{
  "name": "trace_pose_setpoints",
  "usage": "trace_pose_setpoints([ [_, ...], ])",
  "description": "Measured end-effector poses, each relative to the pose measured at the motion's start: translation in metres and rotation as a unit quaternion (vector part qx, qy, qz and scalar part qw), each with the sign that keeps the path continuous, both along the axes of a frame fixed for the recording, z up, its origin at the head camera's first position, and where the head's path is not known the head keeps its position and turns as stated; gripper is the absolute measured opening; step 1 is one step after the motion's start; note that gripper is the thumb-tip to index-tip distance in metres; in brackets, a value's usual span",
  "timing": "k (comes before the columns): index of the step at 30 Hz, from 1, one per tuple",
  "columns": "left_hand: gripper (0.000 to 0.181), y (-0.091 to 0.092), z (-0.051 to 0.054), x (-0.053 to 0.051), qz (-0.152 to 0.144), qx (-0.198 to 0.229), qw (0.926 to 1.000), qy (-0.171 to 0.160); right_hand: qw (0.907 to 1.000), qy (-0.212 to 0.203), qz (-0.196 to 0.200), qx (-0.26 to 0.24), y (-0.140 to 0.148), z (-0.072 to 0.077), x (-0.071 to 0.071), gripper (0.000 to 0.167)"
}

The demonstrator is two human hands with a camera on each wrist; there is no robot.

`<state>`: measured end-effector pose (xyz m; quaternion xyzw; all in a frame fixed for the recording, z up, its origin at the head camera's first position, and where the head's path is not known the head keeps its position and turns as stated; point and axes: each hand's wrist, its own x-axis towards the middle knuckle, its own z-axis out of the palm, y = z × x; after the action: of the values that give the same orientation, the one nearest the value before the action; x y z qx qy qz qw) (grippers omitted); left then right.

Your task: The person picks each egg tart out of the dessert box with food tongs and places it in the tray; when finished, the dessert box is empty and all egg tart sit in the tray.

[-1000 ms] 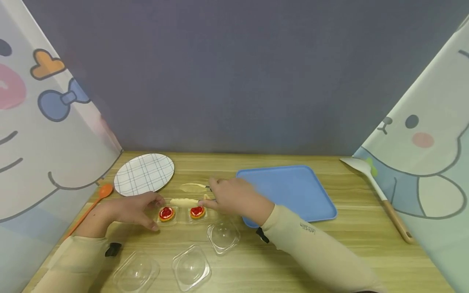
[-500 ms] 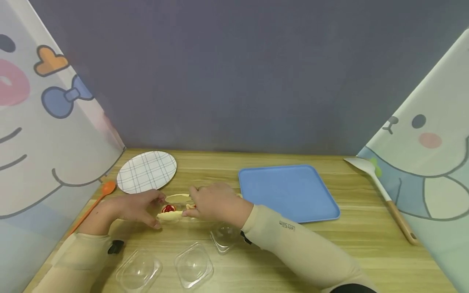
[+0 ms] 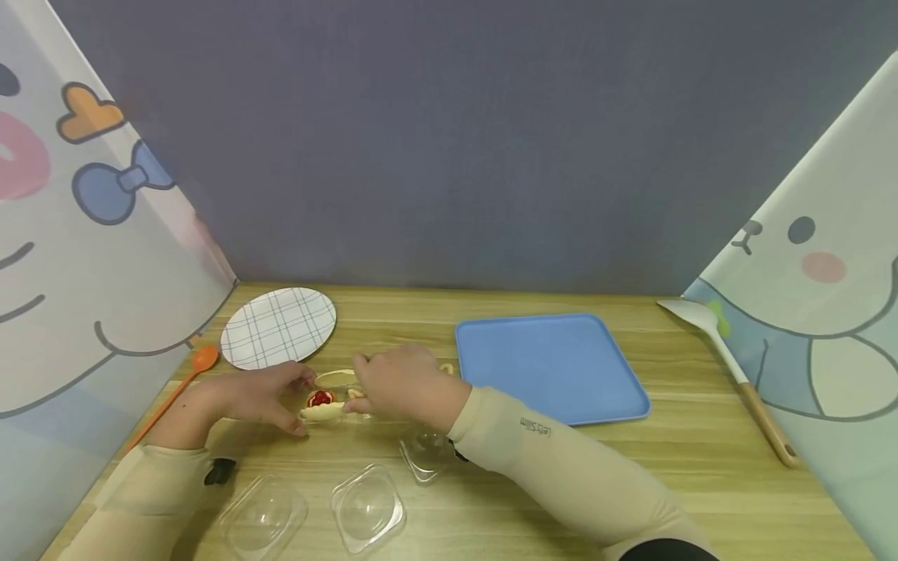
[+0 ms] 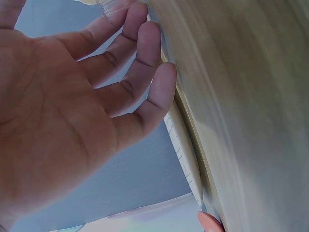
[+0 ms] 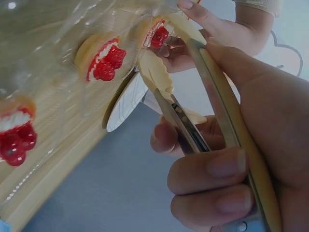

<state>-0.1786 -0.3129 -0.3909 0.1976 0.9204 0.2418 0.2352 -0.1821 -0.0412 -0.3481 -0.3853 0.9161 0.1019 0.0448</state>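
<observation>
My right hand [image 3: 403, 382] grips a pair of tongs [image 5: 212, 87] with cream-coloured scalloped tips. Those tips stand apart on either side of the leftmost fruit tart [image 3: 321, 399]; whether they touch it cannot be told. Red berries and white cream top the tart, which sits in a clear plastic container. At that container's left side, my left hand [image 3: 256, 401] holds it between thumb and fingers. The right wrist view also has a middle tart [image 5: 104, 58] and a nearer tart [image 5: 17, 130] in clear plastic. In the head view my right hand hides these two.
Clear domed lids lie in front: a left lid [image 3: 263, 518], a middle lid [image 3: 368, 510] and a right lid [image 3: 424, 452]. A checked plate [image 3: 279, 327] and orange spoon [image 3: 199, 362] are at left. Rightward are a blue tray [image 3: 550, 366] and a long-handled spatula [image 3: 730, 366].
My right hand has moved left with the tongs, and their tips have come down around the leftmost tart. My left hand has stayed almost still at the container.
</observation>
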Motion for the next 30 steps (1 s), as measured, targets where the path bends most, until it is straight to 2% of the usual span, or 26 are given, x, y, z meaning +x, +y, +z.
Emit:
trace_pose_setpoints([
  [6,0.072,-0.002,-0.001,0.000,-0.007,0.006,0.9999,0.008,0.9982,0.039,0.021,0.041,-0.011,0.001,0.006,0.052],
  [12,0.074,-0.003,-0.003,0.000,-0.002,0.004,1.0000,0.004,0.9980,0.037,0.034,0.037,-0.012,0.000,0.006,0.048],
  [17,0.074,-0.002,-0.002,-0.001,0.001,0.001,1.0000,-0.002,0.9966,0.056,0.047,0.037,-0.010,-0.001,0.006,0.049],
  [30,0.075,-0.001,-0.002,0.000,0.001,-0.002,1.0000,-0.004,0.9966,0.063,0.051,0.019,-0.006,-0.004,0.005,0.048],
])
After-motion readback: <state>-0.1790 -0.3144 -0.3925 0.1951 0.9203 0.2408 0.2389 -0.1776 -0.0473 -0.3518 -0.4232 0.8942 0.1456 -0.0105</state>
